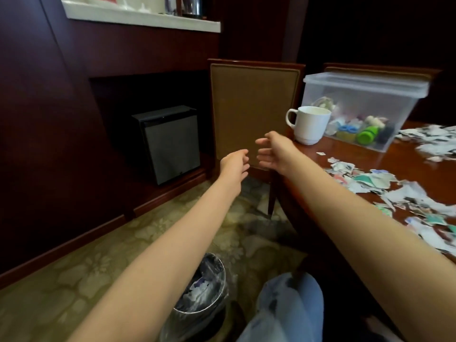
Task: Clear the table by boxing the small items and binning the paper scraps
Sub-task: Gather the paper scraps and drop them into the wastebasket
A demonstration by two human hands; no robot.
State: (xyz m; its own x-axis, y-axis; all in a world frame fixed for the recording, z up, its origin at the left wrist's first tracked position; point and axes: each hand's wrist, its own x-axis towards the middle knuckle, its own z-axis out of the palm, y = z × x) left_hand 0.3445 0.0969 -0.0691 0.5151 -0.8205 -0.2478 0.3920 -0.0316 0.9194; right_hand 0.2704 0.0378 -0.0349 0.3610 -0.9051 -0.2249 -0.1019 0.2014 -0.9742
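Observation:
Both my arms stretch forward past the table's left edge. My left hand [234, 162] and my right hand [272, 154] face each other with loosely spread fingers, and neither holds anything. Torn paper scraps [385, 186] cover the wooden table [345, 154] on the right. A clear plastic box [365, 104] at the table's far end contains several small colourful items. On the floor below my left forearm stands a bin [204, 292] lined with plastic, with paper scraps inside.
A white mug [309, 124] stands on the table just left of the box. A padded chair [254, 114] is behind my hands. A black mini fridge [170, 144] sits in a wall niche on the left. My knee in jeans [291, 309] is at the bottom.

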